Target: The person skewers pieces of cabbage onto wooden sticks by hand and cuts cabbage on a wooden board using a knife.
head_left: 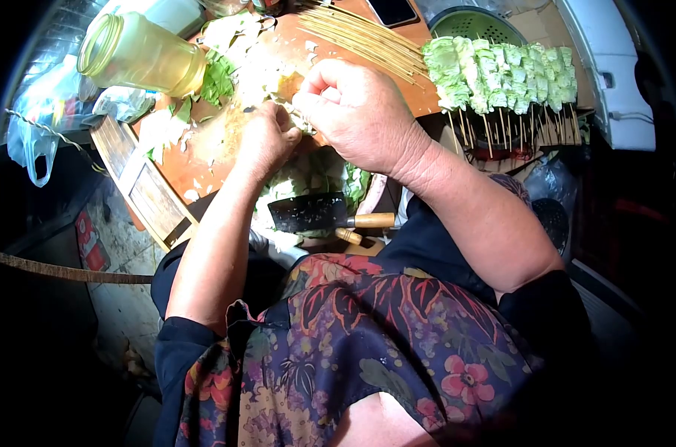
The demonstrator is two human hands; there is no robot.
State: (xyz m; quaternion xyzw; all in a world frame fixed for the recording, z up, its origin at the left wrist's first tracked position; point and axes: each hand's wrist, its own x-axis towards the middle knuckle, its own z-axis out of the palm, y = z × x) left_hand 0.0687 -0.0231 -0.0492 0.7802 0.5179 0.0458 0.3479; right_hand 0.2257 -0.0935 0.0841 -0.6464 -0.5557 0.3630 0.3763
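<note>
My left hand [267,141] is closed in a pinch above the orange-brown tabletop [207,167]. Close beside it, my right hand [360,115] also pinches, thumb against curled fingers. A small pale bit shows between the two hands, too hidden to name. Under and around them lie cut cabbage pieces [257,83]. Loose bamboo skewers [360,41] lie beyond my right hand. Farther right, threaded cabbage skewers [502,78] sit in a row with their sticks toward me. Below my hands a cleaver [308,212] with a wooden handle rests over a container of cabbage leaves [278,186].
A glass jar of yellowish liquid [148,56] leans at the upper left, near a plastic bag [47,112]. At the table's left edge is a wooden frame [140,182]. A phone [392,10] lies at the far edge, beside a green colander [476,24].
</note>
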